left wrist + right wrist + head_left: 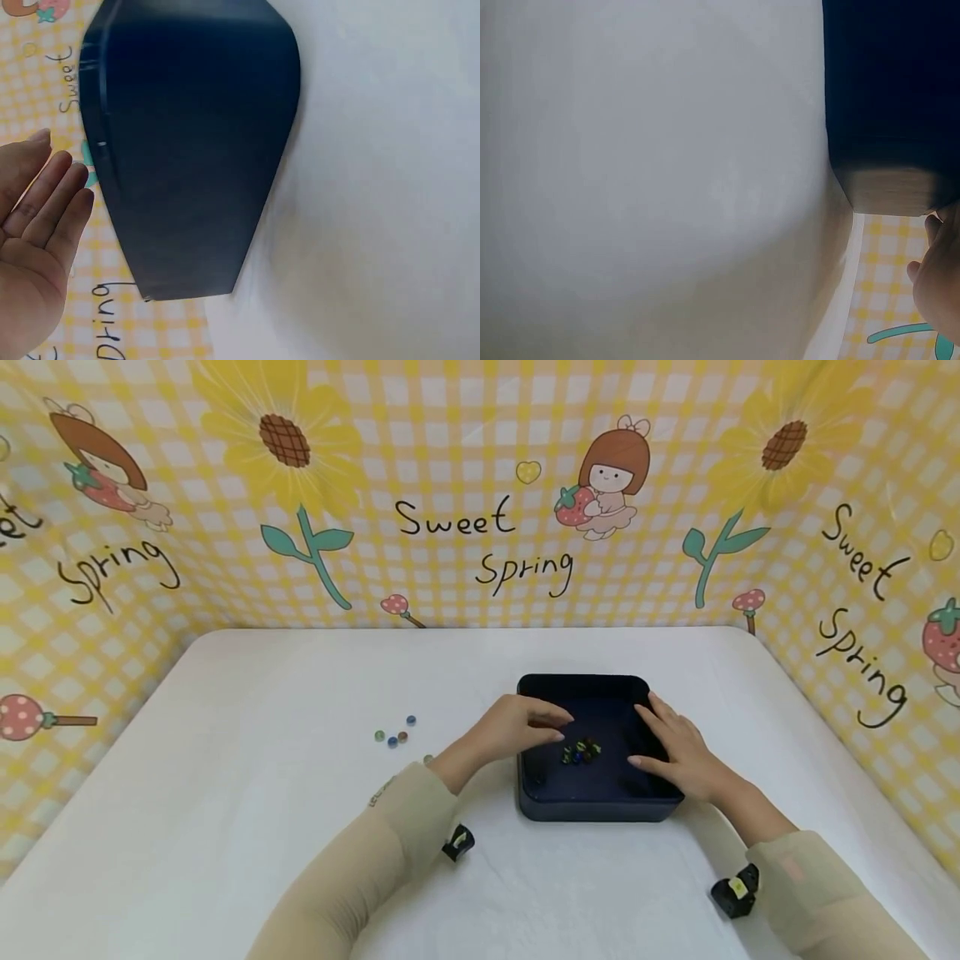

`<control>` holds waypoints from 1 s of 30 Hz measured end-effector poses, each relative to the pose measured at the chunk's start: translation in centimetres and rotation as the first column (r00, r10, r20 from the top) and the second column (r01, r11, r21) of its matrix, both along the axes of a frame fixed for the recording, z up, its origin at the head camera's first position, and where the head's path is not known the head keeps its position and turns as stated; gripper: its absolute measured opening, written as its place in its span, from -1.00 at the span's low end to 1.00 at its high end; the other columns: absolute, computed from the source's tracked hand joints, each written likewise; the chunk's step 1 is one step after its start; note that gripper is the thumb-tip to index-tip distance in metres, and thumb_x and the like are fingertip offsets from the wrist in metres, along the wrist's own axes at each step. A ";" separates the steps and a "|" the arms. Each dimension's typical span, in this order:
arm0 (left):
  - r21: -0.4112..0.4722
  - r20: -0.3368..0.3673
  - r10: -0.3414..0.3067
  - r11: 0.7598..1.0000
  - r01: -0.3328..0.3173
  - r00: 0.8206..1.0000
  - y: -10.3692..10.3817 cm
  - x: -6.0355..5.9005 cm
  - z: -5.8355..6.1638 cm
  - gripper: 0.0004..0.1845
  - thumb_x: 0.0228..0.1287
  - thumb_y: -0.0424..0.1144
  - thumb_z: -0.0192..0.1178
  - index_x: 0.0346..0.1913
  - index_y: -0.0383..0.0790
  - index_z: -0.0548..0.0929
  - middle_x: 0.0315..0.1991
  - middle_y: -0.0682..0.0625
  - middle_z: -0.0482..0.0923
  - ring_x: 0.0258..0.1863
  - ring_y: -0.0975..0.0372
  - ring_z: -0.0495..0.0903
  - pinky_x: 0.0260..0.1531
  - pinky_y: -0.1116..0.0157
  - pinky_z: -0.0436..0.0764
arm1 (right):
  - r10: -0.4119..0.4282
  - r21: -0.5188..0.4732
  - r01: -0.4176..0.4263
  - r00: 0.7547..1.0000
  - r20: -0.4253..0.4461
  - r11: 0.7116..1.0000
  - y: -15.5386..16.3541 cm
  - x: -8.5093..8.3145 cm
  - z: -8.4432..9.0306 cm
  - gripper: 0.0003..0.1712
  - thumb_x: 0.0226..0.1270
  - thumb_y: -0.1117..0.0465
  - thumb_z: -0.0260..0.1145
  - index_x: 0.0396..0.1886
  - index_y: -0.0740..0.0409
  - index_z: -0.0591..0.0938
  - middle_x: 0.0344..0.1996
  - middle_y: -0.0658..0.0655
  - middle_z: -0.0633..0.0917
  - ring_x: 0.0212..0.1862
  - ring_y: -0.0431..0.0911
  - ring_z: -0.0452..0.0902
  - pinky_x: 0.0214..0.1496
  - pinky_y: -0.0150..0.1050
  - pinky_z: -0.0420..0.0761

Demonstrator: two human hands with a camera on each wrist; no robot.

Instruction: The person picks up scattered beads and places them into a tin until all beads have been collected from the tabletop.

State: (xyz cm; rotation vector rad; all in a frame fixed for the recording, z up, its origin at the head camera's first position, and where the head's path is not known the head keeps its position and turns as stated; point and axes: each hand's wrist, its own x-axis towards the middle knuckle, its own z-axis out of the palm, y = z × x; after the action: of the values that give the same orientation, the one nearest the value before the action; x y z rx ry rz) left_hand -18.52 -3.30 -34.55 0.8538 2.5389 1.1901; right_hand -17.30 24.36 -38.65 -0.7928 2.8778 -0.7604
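My left hand (517, 727) hovers over the left rim of the dark tray (592, 806), fingers loosely extended and together, holding nothing. My right hand (678, 747) rests flat on the right rim, fingers straight, also holding nothing. A small cluster of marbles (581, 752) lies in the tray's middle; a few loose marbles (396, 735) sit well apart on the white surface (225, 793) to my left. If I nudge or tilt the tray, I judge the cluster could scatter, and a careless sleeve could roll the loose marbles off.
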 end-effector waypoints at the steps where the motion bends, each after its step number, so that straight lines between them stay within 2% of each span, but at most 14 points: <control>1: 0.008 -0.003 -0.002 1.000 0.002 1.000 -0.2 0.2 0.1 -0.69 0.13 -0.23 0.15 -0.03 -0.12 0.55 -0.11 0.02 0.54 -0.17 0.36 0.50 -0.25 0.51 0.46 | 0.001 -0.001 -0.001 1.000 -0.001 1.000 0.0 0.0 0.0 -0.13 0.20 -0.06 0.11 0.31 0.28 -0.05 0.29 0.31 -0.21 0.28 0.20 -0.33 0.19 0.15 -0.29; 7: 0.040 0.006 0.010 0.999 -0.011 1.000 -1.6 1.3 0.6 -0.70 0.10 -0.23 0.17 -0.05 -0.11 0.56 -0.13 0.11 0.54 -0.19 0.39 0.50 -0.25 0.51 0.46 | 0.000 -0.005 0.000 1.000 -0.001 1.000 0.0 0.0 0.0 -0.14 0.20 -0.06 0.11 0.31 0.27 -0.05 0.30 0.29 -0.22 0.28 0.18 -0.34 0.19 0.14 -0.30; 13: 0.092 0.013 0.022 0.995 -0.023 1.000 -3.1 2.1 1.0 -0.72 0.09 -0.23 0.18 -0.08 -0.13 0.58 -0.15 0.10 0.54 -0.18 0.30 0.52 -0.28 0.48 0.49 | 0.001 -0.007 -0.001 1.000 -0.002 1.000 0.0 0.0 0.0 -0.14 0.20 -0.06 0.11 0.31 0.27 -0.05 0.29 0.30 -0.21 0.28 0.19 -0.33 0.19 0.15 -0.29; 17: 0.147 0.033 0.054 0.987 -0.058 0.998 -4.3 2.4 1.3 -0.73 0.08 -0.23 0.19 -0.10 -0.14 0.59 -0.14 0.08 0.53 -0.15 0.26 0.51 -0.25 0.45 0.49 | -0.001 -0.008 0.001 1.000 -0.001 1.000 0.0 0.0 0.0 -0.14 0.20 -0.06 0.11 0.31 0.27 -0.05 0.29 0.30 -0.21 0.28 0.18 -0.34 0.19 0.14 -0.29; 23: 0.167 0.051 0.107 0.979 -0.114 0.993 -5.7 2.6 1.2 -0.71 0.07 -0.22 0.20 -0.10 -0.17 0.59 -0.11 0.05 0.53 -0.10 0.27 0.48 -0.17 0.43 0.47 | -0.004 -0.007 0.004 1.000 0.002 1.000 0.0 0.0 0.0 -0.14 0.20 -0.06 0.10 0.31 0.27 -0.05 0.30 0.29 -0.22 0.28 0.19 -0.33 0.19 0.14 -0.29; 30: 0.171 0.060 0.139 0.974 -0.148 0.988 -7.3 3.2 0.7 -0.70 0.07 -0.24 0.21 -0.09 -0.18 0.58 -0.12 0.00 0.53 -0.09 0.23 0.49 -0.16 0.40 0.47 | -0.002 -0.015 0.002 1.000 0.006 1.000 0.0 0.0 0.0 -0.14 0.20 -0.06 0.11 0.31 0.28 -0.05 0.30 0.29 -0.22 0.28 0.17 -0.34 0.19 0.14 -0.29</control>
State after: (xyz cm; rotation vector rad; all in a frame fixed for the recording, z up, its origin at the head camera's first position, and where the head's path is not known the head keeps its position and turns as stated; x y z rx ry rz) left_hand -15.36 -10.64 -33.87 0.6772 2.5224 1.4781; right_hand -17.30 24.34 -38.65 -0.7880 2.8712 -0.7836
